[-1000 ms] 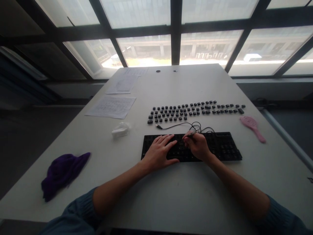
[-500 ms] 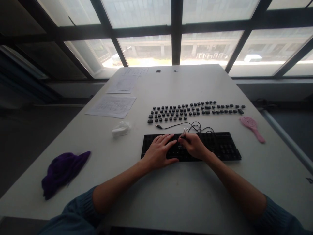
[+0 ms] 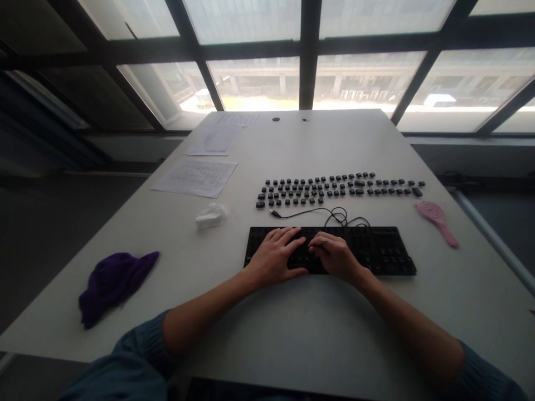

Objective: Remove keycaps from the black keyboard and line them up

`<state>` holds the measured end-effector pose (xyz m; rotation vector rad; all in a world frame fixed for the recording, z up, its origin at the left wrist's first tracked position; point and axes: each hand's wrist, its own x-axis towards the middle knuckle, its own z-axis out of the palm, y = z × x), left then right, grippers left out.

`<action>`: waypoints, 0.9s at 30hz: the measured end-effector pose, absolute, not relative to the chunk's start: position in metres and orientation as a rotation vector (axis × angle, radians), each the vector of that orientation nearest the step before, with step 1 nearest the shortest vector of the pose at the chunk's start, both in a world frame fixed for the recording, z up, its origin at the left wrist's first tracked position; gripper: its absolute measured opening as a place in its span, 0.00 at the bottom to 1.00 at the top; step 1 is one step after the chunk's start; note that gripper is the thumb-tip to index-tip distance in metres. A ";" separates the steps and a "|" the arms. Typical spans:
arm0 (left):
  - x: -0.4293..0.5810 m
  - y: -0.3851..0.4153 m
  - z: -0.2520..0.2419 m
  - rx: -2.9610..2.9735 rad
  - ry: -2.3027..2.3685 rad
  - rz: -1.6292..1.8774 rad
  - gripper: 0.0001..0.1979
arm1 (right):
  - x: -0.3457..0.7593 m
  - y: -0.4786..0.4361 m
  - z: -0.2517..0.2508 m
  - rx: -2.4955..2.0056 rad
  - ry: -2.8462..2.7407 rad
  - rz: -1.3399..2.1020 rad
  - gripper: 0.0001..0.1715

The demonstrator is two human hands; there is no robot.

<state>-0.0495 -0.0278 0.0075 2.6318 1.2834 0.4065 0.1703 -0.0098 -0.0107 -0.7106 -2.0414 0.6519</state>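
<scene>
A black keyboard [image 3: 387, 250] lies lengthwise in front of me, with keys gone from parts of it. My left hand [image 3: 273, 256] rests flat over its left part, fingers spread, pressing on it. My right hand [image 3: 336, 256] is closed just beside it, over the middle of the keyboard. Its fingers wrap a small wire keycap puller, mostly hidden by them now. Beyond the keyboard, loose black keycaps [image 3: 307, 194] stand in rows on the white table. The keyboard's cable [image 3: 307, 211] lies coiled between keycaps and keyboard, its USB plug at the left end.
A pink hairbrush [image 3: 437, 221] lies right of the keyboard on the white table [image 3: 267, 334]. To the left are a crumpled white plastic bag [image 3: 211, 216], a purple cloth hat [image 3: 115, 287] and printed sheets of paper [image 3: 194, 177]. Large windows stand behind the table.
My right hand has turned over, so the keycap puller's metal prongs, which pointed up before, no longer show. My left hand stays on the keyboard. The view has shifted slightly.
</scene>
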 end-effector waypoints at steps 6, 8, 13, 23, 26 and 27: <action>-0.050 -0.028 0.005 2.621 1.281 0.430 0.38 | 0.176 -0.006 -0.009 -0.902 -1.737 0.695 0.07; -0.051 -0.027 0.005 2.620 1.283 0.432 0.38 | 0.178 -0.005 -0.010 -0.946 -1.694 0.725 0.07; -0.047 -0.025 0.013 2.579 1.260 0.462 0.39 | 0.180 -0.004 -0.013 -0.932 -1.680 0.838 0.09; -0.019 -0.017 0.022 2.293 1.043 0.674 0.12 | 0.178 -0.008 -0.008 -0.735 -1.738 0.899 0.08; -0.021 -0.011 0.025 2.175 1.051 0.646 0.11 | 0.178 -0.008 -0.006 -0.706 -1.743 0.929 0.09; -0.023 -0.009 0.026 2.095 1.051 0.633 0.10 | 0.178 -0.008 -0.006 -0.701 -1.737 0.938 0.09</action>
